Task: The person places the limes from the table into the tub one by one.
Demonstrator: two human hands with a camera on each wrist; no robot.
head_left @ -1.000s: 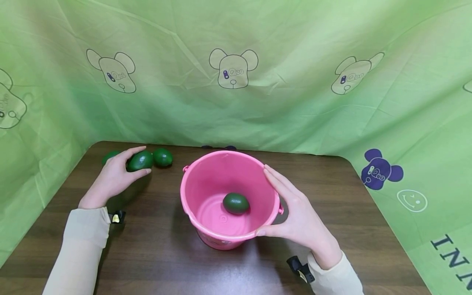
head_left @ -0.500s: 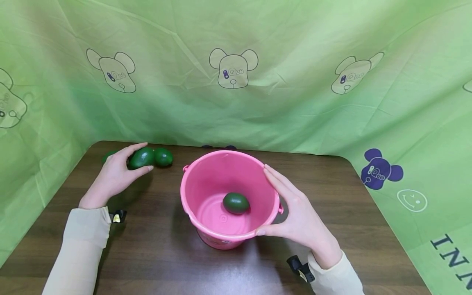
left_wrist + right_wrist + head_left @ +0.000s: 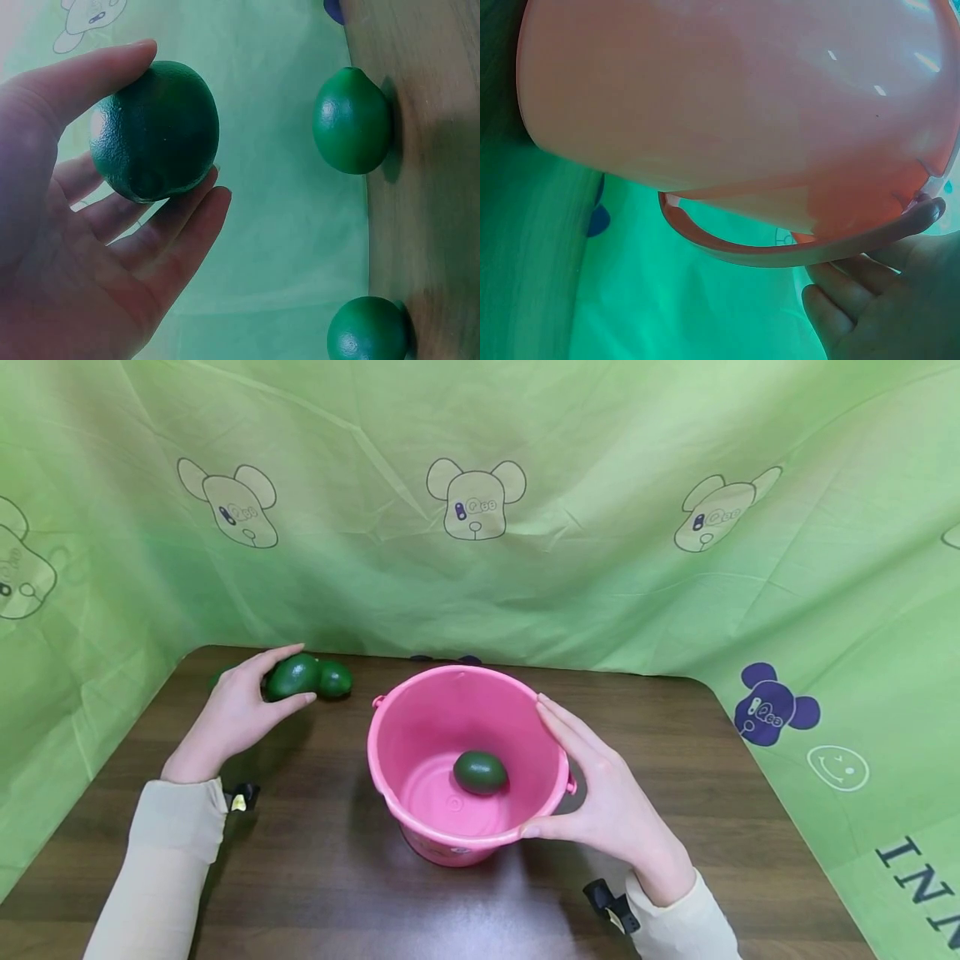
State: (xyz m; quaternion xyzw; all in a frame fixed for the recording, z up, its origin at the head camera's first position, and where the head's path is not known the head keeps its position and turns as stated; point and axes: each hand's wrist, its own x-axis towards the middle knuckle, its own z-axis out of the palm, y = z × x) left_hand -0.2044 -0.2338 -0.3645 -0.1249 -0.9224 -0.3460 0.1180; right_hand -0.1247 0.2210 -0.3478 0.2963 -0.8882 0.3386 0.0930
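My left hand (image 3: pixel 240 706) holds a dark green lime (image 3: pixel 295 677) between thumb and fingers, off the table in the left wrist view. Right beside it in the head view is a second lime (image 3: pixel 337 680) on the tabletop. Another lime (image 3: pixel 217 678) lies mostly hidden behind the left hand; the left wrist view shows this pair as a lime (image 3: pixel 352 124) with a pointed tip and a lime (image 3: pixel 367 330) lower down. A pink bucket (image 3: pixel 390 806) stands upright at centre, one lime (image 3: pixel 480 773) on its floor. My right hand (image 3: pixel 611 797) holds the bucket's right rim, thumb in front, fingers behind.
The brown wooden table (image 3: pixel 315 877) is bordered by a green printed cloth (image 3: pixel 360 585) at the back and sides. A pink handle (image 3: pixel 757 253) hangs off the bucket in the right wrist view. Both wrists carry small black devices (image 3: pixel 611 906).
The left hand and its lime have shifted slightly up and right in the head view, covering more of the neighbouring lime. The right hand and the bucket stay in place.
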